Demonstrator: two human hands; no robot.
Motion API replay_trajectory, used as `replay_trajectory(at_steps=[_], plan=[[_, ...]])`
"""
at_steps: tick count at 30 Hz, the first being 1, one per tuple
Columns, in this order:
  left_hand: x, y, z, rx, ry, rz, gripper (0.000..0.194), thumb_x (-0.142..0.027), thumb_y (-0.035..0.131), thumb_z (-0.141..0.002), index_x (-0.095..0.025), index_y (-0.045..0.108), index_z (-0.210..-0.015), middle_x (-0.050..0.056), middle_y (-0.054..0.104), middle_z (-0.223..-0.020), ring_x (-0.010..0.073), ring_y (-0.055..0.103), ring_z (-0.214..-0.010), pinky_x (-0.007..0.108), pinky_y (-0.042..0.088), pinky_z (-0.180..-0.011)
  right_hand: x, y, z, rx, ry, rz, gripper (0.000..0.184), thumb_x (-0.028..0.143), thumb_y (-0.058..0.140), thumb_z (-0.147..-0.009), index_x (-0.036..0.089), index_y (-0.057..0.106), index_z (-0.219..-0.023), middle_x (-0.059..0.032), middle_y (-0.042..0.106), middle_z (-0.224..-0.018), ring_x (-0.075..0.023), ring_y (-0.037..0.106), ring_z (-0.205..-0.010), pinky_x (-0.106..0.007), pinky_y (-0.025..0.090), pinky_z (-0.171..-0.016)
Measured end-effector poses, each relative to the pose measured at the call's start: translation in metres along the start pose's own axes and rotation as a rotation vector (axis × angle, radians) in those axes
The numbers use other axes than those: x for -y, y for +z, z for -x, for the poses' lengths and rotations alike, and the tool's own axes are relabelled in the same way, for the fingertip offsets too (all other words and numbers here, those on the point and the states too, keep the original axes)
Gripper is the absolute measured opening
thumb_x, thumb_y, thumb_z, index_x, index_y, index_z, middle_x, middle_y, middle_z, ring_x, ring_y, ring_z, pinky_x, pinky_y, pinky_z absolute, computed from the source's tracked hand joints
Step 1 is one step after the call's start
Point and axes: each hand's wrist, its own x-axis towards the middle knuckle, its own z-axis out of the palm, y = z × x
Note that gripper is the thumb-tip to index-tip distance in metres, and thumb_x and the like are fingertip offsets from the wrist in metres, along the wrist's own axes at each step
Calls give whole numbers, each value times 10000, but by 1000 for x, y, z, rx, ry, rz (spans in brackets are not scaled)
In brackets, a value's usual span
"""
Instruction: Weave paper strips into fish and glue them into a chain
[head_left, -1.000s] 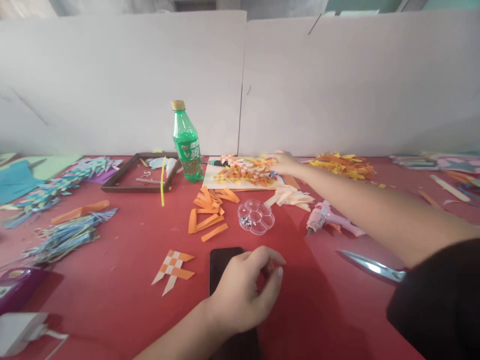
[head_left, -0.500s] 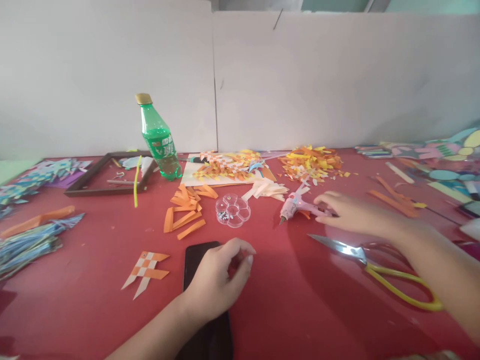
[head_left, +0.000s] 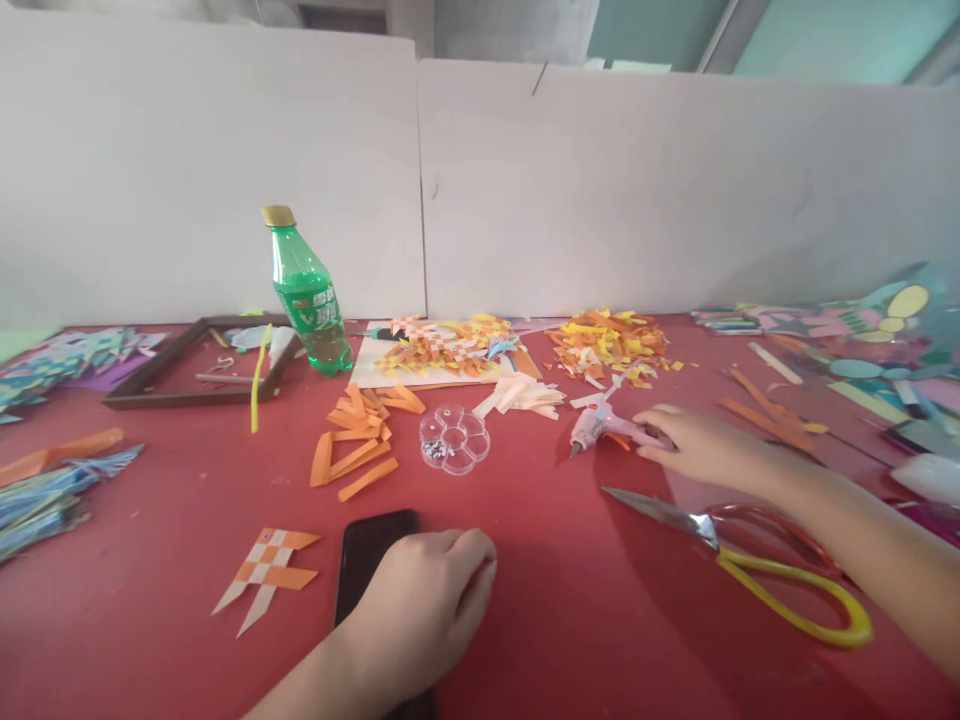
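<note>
My right hand (head_left: 694,448) is at the handle end of a pink hot glue gun (head_left: 600,425), fingers closed around it; the gun lies on the table with its nozzle toward me. Below that hand are scissors (head_left: 705,530) with yellow and red handles. My left hand (head_left: 427,590) rests as a loose fist over a black phone (head_left: 371,545), covering much of it. Left of the phone lies a woven orange-and-white paper fish (head_left: 270,572). A clear flower-shaped case (head_left: 454,440) holds small black-and-white pieces. Folded orange paper strips (head_left: 356,440) and pale strips (head_left: 525,393) lie beside it.
Along the back stand a green soda bottle (head_left: 311,305) and a brown frame (head_left: 124,392). Woven paper fish (head_left: 450,345) are heaped on a white sheet; orange and yellow scraps (head_left: 611,340) lie nearby. Bluish cords (head_left: 60,495) are at left. A white partition (head_left: 600,190) closes the back.
My right hand came back from the fish heap to the glue gun and closed on its handle. My left hand's fingers curled in further. The view turned right.
</note>
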Motion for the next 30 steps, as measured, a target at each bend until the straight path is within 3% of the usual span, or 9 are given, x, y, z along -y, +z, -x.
replay_trajectory(at_steps=[5,9,14,17,20,24,30], plan=[[3,-6,-1,40,-62,-58,229,-232,377,-959,-229,571,-838,5,687,-714,199,668,-633,289,366,-552,38,-14,-28,-55,-19,5,260,293,449,-889,230,655,-1034,-85,704,-1118,-253,653,-1020,-340,486,-807],[5,-5,-2,42,-94,-128,241,-265,363,-973,-230,568,-850,16,699,-720,222,686,-639,304,345,-541,52,-9,-69,18,-44,1,271,215,457,-867,226,667,-1039,-73,700,-1137,-245,629,-1070,-326,459,-837],[7,-3,-1,60,-89,-124,253,-272,348,-980,-228,565,-858,18,705,-732,227,693,-646,305,364,-545,31,-9,-111,277,1,-31,225,284,609,-782,211,700,-974,-69,739,-944,-234,674,-829,-298,454,-647],[6,-3,-1,71,-84,-122,254,-270,349,-979,-227,563,-849,16,705,-725,229,697,-646,304,370,-545,20,-12,-126,457,-32,-75,230,337,672,-743,218,699,-937,-29,734,-822,-191,661,-699,-264,430,-574],[6,-3,-2,73,-90,-112,242,-266,361,-973,-230,573,-863,12,712,-737,224,701,-651,298,379,-549,19,-12,-133,540,-39,-73,158,316,690,-717,200,686,-824,-21,693,-716,-172,622,-640,-254,399,-550],[6,-4,-2,75,-99,-116,236,-269,368,-970,-234,580,-874,9,719,-746,223,703,-659,296,382,-552,22,-14,-136,524,-46,-51,112,298,684,-731,191,654,-720,-16,644,-692,-152,570,-631,-253,374,-560],[4,-5,-3,85,-102,-112,229,-272,369,-967,-235,576,-875,7,724,-753,227,704,-661,299,392,-560,10,-24,-136,408,36,13,129,304,610,-836,190,672,-833,-21,652,-732,-144,566,-610,-266,373,-563]])
